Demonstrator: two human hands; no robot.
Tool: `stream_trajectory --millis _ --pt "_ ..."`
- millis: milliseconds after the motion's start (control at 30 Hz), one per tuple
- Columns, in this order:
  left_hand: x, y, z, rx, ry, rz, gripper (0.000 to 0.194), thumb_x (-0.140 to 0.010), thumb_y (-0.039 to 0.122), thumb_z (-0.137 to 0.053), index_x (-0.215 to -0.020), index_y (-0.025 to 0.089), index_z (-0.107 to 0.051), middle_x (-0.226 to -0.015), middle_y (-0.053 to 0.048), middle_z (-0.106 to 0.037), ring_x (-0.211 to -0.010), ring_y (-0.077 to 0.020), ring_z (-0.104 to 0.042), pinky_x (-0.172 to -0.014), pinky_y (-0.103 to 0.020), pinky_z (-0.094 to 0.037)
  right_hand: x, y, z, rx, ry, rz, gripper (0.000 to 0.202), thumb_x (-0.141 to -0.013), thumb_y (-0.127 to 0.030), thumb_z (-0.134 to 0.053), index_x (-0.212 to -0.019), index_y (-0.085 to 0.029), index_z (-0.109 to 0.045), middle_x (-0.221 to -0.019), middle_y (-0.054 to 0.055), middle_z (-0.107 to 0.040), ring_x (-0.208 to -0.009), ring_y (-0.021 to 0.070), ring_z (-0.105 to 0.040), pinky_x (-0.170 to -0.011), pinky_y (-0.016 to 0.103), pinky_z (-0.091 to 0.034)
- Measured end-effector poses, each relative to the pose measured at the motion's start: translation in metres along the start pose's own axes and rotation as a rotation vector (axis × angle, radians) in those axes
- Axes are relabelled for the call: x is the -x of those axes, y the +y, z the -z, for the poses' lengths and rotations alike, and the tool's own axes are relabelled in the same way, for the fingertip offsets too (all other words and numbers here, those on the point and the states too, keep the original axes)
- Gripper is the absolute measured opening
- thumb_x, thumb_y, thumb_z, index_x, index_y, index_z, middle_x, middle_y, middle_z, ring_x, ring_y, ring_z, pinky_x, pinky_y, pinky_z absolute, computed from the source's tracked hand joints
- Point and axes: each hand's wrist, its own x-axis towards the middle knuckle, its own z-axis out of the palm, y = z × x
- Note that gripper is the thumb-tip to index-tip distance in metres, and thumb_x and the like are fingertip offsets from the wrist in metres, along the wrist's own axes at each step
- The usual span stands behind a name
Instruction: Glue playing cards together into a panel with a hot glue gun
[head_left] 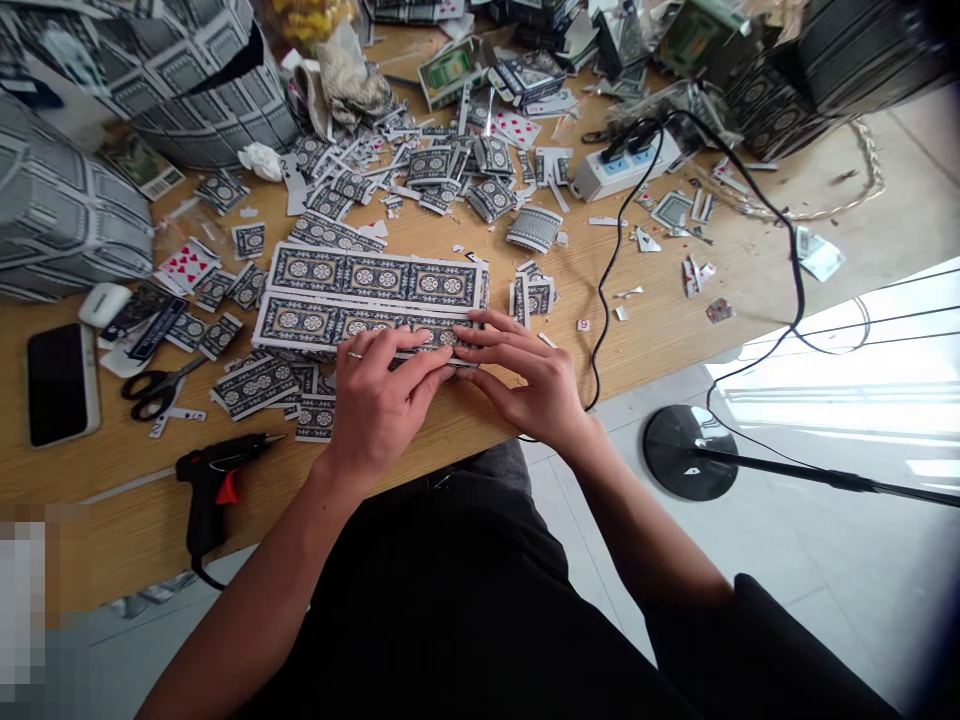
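Centrally, we press a flat rectangular panel of glued playing cards (371, 300), ornate blue-grey backs up, on the wooden table (750, 270). Our left hand (382, 395) and right hand (529, 375) lie fingers outspread on its lower right edge, gripping nothing. A black glue gun (214, 475) lies lower left beside scissors (154, 388); we read no writing.

Blue-and-cream medallion-patterned card panel (371, 300); black glue gun (210, 480) with red trigger.
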Motion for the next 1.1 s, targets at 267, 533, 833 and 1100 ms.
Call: stream_trajectory --millis 267,533,833,1100 --pt "-0.007 -0.001 -0.003 -0.044 0.045 -0.02 0.006 -0.098 0.033 -0.081 -0.103 0.03 -0.083 -0.11 -0.004 -0.08 -0.104 -0.0249 -0.07 -0.095 -0.044 -0.05 -0.003 0.006 0.011 -0.043 -0.104 -0.085 0.019 -0.097 -0.024 -0.083 -0.115 -0.03 -0.085 -0.132 0.003 -0.083 -0.142 0.0297 -0.069 -0.126 0.055 -0.055" --pt "-0.008 -0.002 -0.006 -0.014 0.066 -0.025 0.006 -0.096 0.034 -0.082 -0.098 0.028 -0.081 -0.108 -0.004 -0.08 -0.102 -0.0243 -0.071 -0.095 -0.045 -0.049 -0.002 0.003 0.014 -0.089 -0.117 -0.119 0.019 -0.096 -0.028 -0.083 -0.116 -0.029 -0.085 -0.137 0.003 -0.081 -0.147 0.0295 -0.065 -0.128 0.056 -0.052" --pt "-0.007 0.0 -0.005 -0.011 0.061 -0.017 0.006 -0.096 0.033 -0.082 -0.097 0.027 -0.081 -0.108 -0.004 -0.08 -0.104 -0.026 -0.071 -0.095 -0.045 -0.051 0.002 -0.005 0.007 -0.134 -0.037 -0.177 0.018 -0.101 -0.028 -0.076 -0.118 -0.029 -0.083 -0.136 0.003 -0.081 -0.149 0.0286 -0.064 -0.13 0.057 -0.05" --pt "-0.006 0.0 -0.006 0.004 0.073 -0.009 0.01 -0.095 0.036 -0.083 -0.1 0.028 -0.081 -0.108 -0.003 -0.08 -0.102 -0.0243 -0.072 -0.096 -0.046 -0.05 0.004 -0.018 0.014 -0.267 0.169 -0.306 0.016 -0.1 -0.029 -0.078 -0.116 -0.029 -0.083 -0.128 0.005 -0.083 -0.133 0.0275 -0.074 -0.12 0.053 -0.057"
